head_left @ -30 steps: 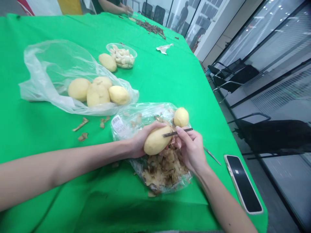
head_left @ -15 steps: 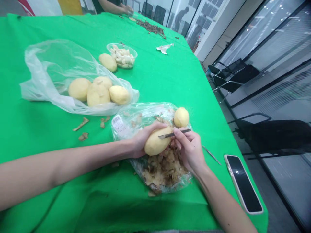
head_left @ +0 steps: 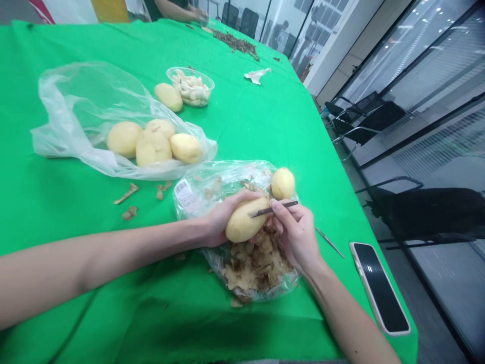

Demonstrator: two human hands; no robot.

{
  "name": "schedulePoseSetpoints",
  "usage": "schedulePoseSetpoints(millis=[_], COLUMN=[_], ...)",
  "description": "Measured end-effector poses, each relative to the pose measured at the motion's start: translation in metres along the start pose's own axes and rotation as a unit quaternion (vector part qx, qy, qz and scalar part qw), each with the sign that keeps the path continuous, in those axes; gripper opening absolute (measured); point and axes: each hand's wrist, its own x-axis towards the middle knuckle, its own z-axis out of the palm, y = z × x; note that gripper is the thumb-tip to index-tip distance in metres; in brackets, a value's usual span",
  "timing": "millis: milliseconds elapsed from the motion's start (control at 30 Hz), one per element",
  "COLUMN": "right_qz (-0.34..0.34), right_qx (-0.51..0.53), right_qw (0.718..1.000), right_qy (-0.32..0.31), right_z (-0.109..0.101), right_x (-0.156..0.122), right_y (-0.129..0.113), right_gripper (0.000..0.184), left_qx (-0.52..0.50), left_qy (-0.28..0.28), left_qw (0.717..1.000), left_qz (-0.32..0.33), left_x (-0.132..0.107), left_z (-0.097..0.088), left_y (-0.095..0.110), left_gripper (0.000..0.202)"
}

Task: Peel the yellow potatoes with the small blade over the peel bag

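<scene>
My left hand (head_left: 217, 220) is wrapped round a pale yellow peeled potato (head_left: 242, 222) held just above a clear plastic bag (head_left: 212, 184) heaped with brown peelings (head_left: 255, 263). My right hand (head_left: 297, 235) pinches a thin dark knife (head_left: 271, 209) whose blade lies across the potato's upper right end. A small round peeled potato (head_left: 283, 183) rests on the far edge of the same bag.
A second clear bag (head_left: 76, 111) at the left holds three peeled potatoes (head_left: 151, 144). Behind it lie one more potato (head_left: 168, 97) and a clear bowl (head_left: 190, 87) of pale pieces. A phone (head_left: 379, 285) and a thin metal tool (head_left: 330, 242) lie right. Another person's arm (head_left: 178, 9) reaches in far back.
The knife slid left across the potato by half a second ago and has since edged back slightly. My left hand and the potato have barely moved.
</scene>
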Motion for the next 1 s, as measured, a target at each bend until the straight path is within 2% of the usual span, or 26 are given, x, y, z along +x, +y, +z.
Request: schedulePoseSetpoints(millis=[433, 633, 833, 1000], right_qz=[0.003, -0.004, 0.001, -0.002], right_qx=[-0.016, -0.004, -0.035, -0.067], right_qw=[1.0, 1.0, 0.999, 0.998], right_qy=[-0.006, -0.006, -0.005, -0.017], right_z=[0.0007, -0.0012, -0.0007, -0.0012], right_x=[0.0002, 0.001, 0.0, -0.0013], right_y=[-0.0016, -0.0029, -0.0015, 0.0], right_gripper=[0.029, 0.03, 0.03, 0.031], left_qx=[-0.008, 0.002, -0.006, -0.016], left_qy=[0.014, -0.008, 0.02, 0.003], left_qw=[1.0, 1.0, 1.0, 1.0], left_qz=[0.005, 0.004, 0.004, 0.014], left_x=[0.0002, 0.0002, 0.0009, 0.0012], left_z=[0.0031, 0.0017, 0.0029, 0.0031], left_y=[0.0003, 0.0007, 0.0002, 0.0001], left_gripper=[0.035, 0.038, 0.034, 0.034])
